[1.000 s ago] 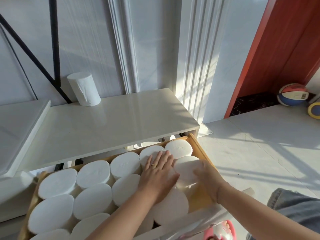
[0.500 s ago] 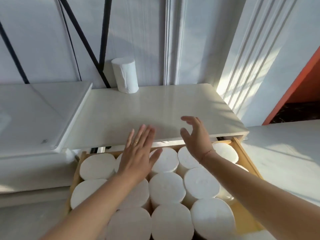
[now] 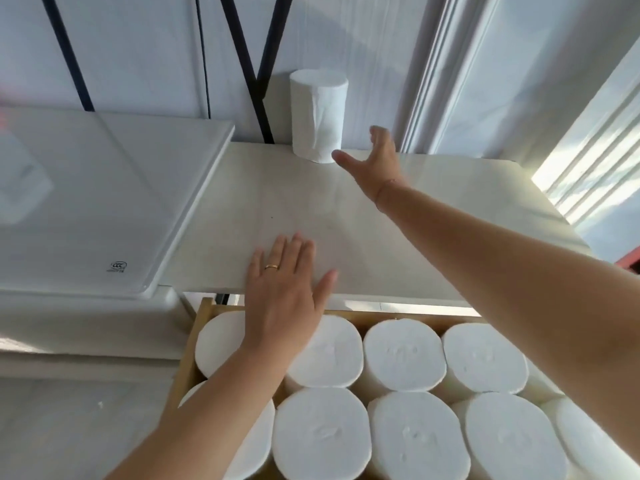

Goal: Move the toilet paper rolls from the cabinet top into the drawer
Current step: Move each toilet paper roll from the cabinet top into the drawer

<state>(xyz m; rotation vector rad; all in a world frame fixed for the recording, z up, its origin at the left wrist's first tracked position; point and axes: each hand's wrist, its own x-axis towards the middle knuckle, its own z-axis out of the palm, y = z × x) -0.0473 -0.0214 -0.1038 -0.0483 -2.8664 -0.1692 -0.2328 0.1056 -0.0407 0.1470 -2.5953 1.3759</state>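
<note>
Your hands have moved on from half a second ago, when both were low by the drawer. Your right hand (image 3: 375,164) has now gone far across the cabinet top (image 3: 433,216), right up to the toilet paper roll (image 3: 318,116). That hand is spread wide and holds nothing. Its thumb tip is right at the bottom edge of the roll, but you cannot tell if it touches yet.

The roll stands upright at the back of the cabinet top, close to the wall. Black bars (image 3: 252,64) run up the wall just behind it.

Your left hand (image 3: 282,289) is flat with its fingers straight and close together. It lies over the front edge of the cabinet top and holds nothing. You cannot tell if it rests on the top or floats just above it. You have a gold ring (image 3: 271,267) on one finger.

Below your arms the wooden drawer (image 3: 204,313) is pulled out. It is packed with white rolls (image 3: 403,355) that stand on end, side by side and touching. On your left a shiny white lid (image 3: 86,202) sits beside the cabinet top.
</note>
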